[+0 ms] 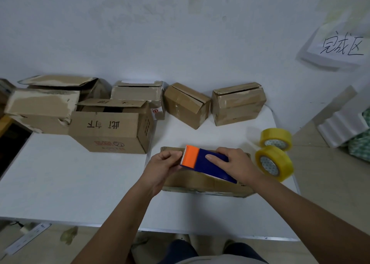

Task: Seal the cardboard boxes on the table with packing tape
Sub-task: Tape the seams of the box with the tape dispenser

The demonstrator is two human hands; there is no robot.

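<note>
On the white bench (60, 173), your right hand (234, 163) grips the tape dispenser (208, 161) over the centre box (200, 181) while your left hand (162, 163) pinches at its orange toothed end, probably to draw tape out.

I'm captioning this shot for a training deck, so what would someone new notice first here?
The blue and orange tape dispenser stands out, held by the right hand while the left hand pinches at its toothed orange end, above a flat cardboard box at the table's near right. Two yellow tape rolls stand right of it, and worn boxes line the wall.
</note>
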